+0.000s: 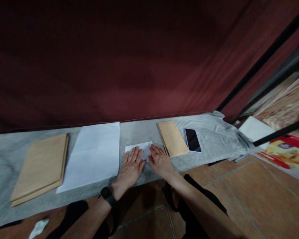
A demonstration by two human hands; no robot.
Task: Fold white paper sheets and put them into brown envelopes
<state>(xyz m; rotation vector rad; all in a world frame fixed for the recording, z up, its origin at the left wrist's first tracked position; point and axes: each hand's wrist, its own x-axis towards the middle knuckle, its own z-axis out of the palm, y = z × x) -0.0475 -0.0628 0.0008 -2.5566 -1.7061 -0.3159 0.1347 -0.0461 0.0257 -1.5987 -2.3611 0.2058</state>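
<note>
My left hand (130,166) lies flat with its fingers stretched out on a small folded white paper (143,147) on the grey cloth (139,132). My right hand (158,159) also lies flat, fingers together, pressing on the paper's right end. A black watch (107,196) sits on my left wrist. Much of the paper is hidden under both hands.
A stack of white sheets (96,154) lies to the left, and further left a pile of large brown envelopes (42,166). To the right lie small brown envelopes (172,137) and a black phone (192,139). A dark red curtain hangs behind. Tiled floor lies below.
</note>
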